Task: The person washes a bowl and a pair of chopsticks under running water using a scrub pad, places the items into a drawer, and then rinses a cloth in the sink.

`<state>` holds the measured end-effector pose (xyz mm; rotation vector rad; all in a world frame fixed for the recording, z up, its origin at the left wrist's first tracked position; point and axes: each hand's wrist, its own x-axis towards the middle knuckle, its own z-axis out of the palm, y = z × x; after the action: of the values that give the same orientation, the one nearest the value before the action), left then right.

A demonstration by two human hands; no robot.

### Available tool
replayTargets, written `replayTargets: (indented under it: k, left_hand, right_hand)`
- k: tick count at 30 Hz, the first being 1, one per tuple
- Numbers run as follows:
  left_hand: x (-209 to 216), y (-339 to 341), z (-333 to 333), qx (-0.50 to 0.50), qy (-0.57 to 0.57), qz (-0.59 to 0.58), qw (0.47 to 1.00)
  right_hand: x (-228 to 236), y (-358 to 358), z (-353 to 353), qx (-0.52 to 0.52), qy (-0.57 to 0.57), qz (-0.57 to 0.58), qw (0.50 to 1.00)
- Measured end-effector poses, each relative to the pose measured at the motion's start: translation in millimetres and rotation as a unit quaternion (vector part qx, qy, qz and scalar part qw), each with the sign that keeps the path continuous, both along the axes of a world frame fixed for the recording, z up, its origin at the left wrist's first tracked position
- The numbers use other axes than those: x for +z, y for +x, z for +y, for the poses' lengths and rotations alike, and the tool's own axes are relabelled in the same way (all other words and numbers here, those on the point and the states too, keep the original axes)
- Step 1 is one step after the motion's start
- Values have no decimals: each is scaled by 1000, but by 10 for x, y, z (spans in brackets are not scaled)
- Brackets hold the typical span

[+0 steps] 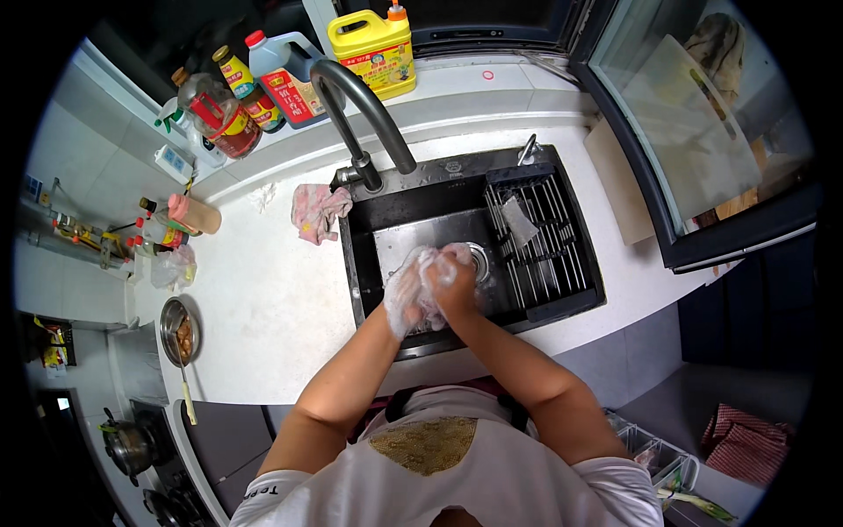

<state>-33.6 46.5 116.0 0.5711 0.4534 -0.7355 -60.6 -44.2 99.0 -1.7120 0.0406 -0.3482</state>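
Both my hands are together over the dark sink (369, 338), bunched around a pale, sudsy cloth (426, 263). White foam covers much of it. My left hand (406, 299) is mostly hidden under foam and fabric, with the cloth gathered in it. My right hand (451, 288) presses into the cloth from the right, its fingers curled on it. Behind the hands, part of the round drain (479, 260) shows on the sink floor. A grey gooseneck faucet (373, 110) arches over the back left of the sink.
A black rack with metal rods (549, 255) spans the sink's right side. A pink cloth (318, 211) lies left of the faucet. Bottles and a yellow jug (378, 57) line the sill. An open window (659, 167) juts in at right. A small pan (178, 329) sits left.
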Motion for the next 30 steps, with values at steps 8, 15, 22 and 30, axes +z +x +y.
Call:
replayTargets:
  k: [8, 15, 22, 30]
  left_hand:
    - [-121, -15, 37, 2, -29, -4, 1000]
    - [342, 35, 46, -142, -126, -89, 978]
    - [-377, 53, 214, -12, -109, 20, 994]
    - [-6, 3, 190, -57, -240, -231, 941]
  right_hand:
    - [73, 148, -134, 26, 30, 175, 984]
    - [-22, -1, -55, 98, -126, -129, 979]
    - [317, -157, 103, 54, -113, -143, 982]
    - [175, -63, 243, -14, -223, -99, 970]
